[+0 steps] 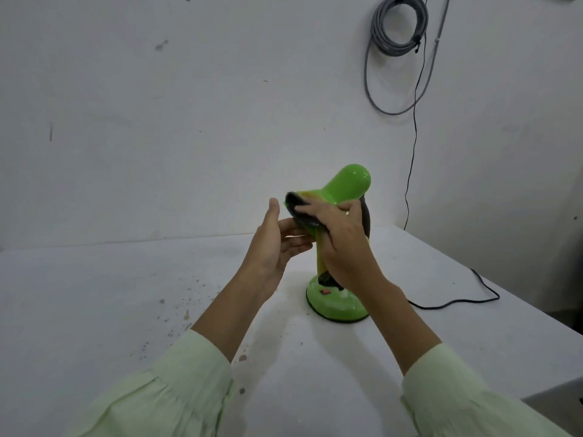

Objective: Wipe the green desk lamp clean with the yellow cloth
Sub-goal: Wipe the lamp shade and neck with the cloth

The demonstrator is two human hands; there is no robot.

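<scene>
The green desk lamp (349, 182) stands upright on the white table (94, 310), its round base (336, 306) with a red switch facing me. My right hand (344, 244) is shut on the yellow cloth (319, 252), which looks dark and soiled where it is pressed against the shade's rim (301, 212). A strip of the cloth hangs down in front of the lamp's black neck to the base. My left hand (277, 241) is open just left of the shade, thumb up, with its fingertips reaching under the rim by the cloth.
A black power cord (457, 300) runs from the lamp's base to the right across the table and up the wall. A grey cable coil (400, 26) hangs on the wall above. Dark specks (189, 313) dot the table at left. The table's right edge (520, 304) is close.
</scene>
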